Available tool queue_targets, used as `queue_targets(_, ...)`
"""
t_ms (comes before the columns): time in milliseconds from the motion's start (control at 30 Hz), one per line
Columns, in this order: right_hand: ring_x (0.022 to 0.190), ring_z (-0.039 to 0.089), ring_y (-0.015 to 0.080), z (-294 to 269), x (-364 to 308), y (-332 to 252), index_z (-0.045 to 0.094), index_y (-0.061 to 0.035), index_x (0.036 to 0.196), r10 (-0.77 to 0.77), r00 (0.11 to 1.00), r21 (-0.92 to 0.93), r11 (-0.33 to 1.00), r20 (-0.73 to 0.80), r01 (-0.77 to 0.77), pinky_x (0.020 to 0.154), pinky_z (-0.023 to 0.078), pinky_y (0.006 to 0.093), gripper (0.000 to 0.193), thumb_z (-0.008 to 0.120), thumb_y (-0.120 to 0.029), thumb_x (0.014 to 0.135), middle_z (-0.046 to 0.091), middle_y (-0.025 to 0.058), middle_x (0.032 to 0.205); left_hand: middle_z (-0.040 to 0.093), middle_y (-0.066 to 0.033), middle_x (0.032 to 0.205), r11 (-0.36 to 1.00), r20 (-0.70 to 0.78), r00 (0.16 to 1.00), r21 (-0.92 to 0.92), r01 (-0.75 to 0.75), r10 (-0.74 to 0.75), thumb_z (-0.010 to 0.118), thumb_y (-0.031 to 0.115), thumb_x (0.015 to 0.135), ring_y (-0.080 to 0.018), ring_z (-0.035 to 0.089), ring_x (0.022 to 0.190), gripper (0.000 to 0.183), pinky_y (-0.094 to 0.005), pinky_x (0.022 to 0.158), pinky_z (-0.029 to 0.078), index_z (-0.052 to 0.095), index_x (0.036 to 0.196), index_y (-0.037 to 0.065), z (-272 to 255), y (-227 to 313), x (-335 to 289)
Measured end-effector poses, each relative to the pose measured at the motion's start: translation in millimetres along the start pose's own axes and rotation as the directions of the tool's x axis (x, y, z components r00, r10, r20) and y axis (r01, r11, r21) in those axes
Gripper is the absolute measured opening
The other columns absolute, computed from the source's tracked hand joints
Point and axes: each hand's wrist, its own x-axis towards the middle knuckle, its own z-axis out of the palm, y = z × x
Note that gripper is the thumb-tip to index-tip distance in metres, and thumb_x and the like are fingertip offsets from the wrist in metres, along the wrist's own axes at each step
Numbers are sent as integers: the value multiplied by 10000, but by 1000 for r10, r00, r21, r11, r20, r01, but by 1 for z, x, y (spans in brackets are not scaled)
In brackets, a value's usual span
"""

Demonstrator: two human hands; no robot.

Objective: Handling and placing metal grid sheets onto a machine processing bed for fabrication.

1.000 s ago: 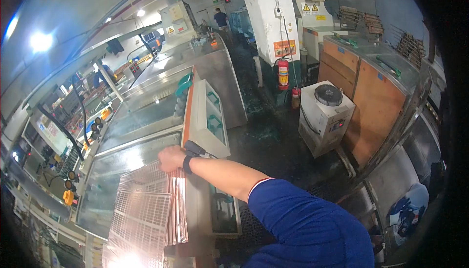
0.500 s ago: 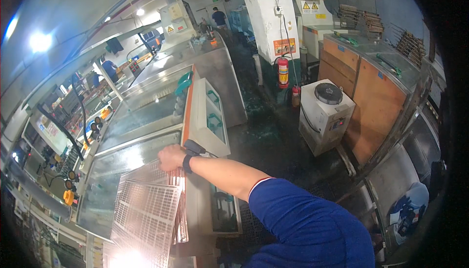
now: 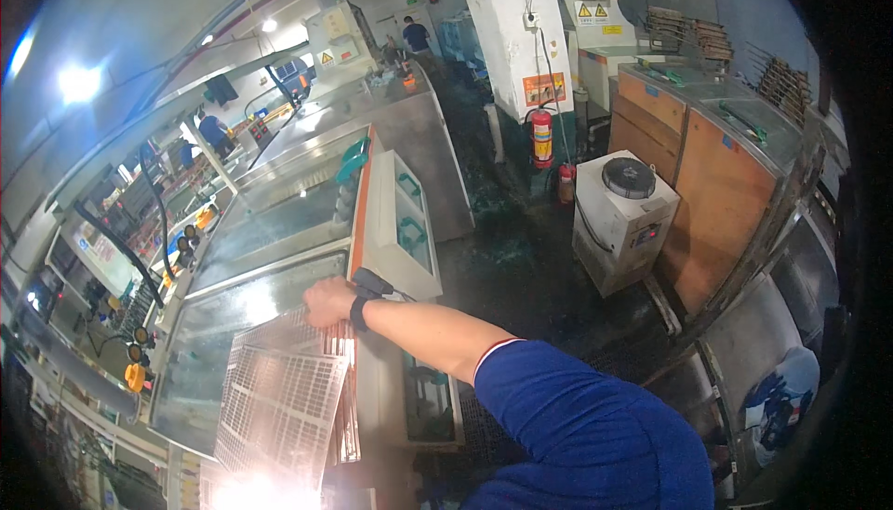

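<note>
My right arm reaches leftward, a dark band around its wrist. My right hand (image 3: 328, 303) is closed on the upper corner of several thin copper-coloured circuit board panels (image 3: 284, 397). A grid of small rectangles covers the front panel. The panels overlap and hang fanned, their copper edges (image 3: 350, 408) showing below my wrist. Glare washes out their lower end. Behind the panels lies the glass-topped machine (image 3: 256, 301); whether they touch it I cannot tell. My left hand is out of the picture.
Teal handles (image 3: 352, 158) stand on the machine's orange-edged side. To the right are a white box unit (image 3: 619, 240) with a round black top, a red fire extinguisher (image 3: 541, 141) and a wooden cabinet (image 3: 721, 203). Other people (image 3: 416, 36) are far off.
The view has shifted very slightly. My right hand keeps its hold on the panels, which hang almost as before.
</note>
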Motion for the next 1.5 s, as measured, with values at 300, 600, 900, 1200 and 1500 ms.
queue_targets(300, 941, 710, 395, -6, -2, 3, 759, -21, 923, 13, 1000, 17, 1000, 27, -14, 788, 563, 516, 359, 602, -308, 774, 728, 233, 965, 658, -123, 1022, 997, 128, 992, -80, 6, 4, 604, -7, 912, -194, 641, 854, 231, -285, 698, 570, 606, 1143, 15, -21, 1, 12)
queue_targets(600, 981, 701, 402, -3, 1, 7, 757, -44, 977, 8, 999, 31, 999, 32, -9, 860, 541, 544, 415, 609, -393, 806, 727, 228, 997, 655, -109, 1078, 998, 104, 993, 6, 59, -59, 569, 129, 990, -182, 612, 908, 274, -305, 792, 519, 574, 1238, 10, 1, -4, -1)
queue_targets(900, 912, 709, 402, -1, 2, 4, 764, -62, 904, -25, 995, 34, 999, 95, 22, 818, 559, 496, 397, 588, -406, 819, 733, 209, 926, 571, -183, 1294, 926, 179, 978, 341, -162, 105, 495, 101, 998, -303, 573, 1168, 414, -392, 958, 518, 466, 1393, -21, -16, -12, -12)
queue_targets(1200, 1034, 681, 382, -7, 7, 11, 726, -86, 1110, -49, 996, -26, 998, 74, 51, 873, 536, 467, 463, 595, -452, 860, 719, 197, 1084, 656, -79, 1056, 999, -182, 983, 49, 17, -8, 546, -9, 915, -201, 632, 917, 248, -347, 846, 533, 603, 1156, -7, 59, -3, -16)
queue_targets(1500, 1093, 641, 399, -7, 5, 2, 715, -61, 1148, -89, 995, 36, 996, 53, 87, 934, 504, 464, 470, 615, -419, 859, 694, 209, 1146, 684, -85, 1078, 1000, -154, 988, 10, 28, -26, 510, 15, 977, -184, 663, 908, 284, -348, 797, 565, 587, 1250, 1, 36, -3, -15)
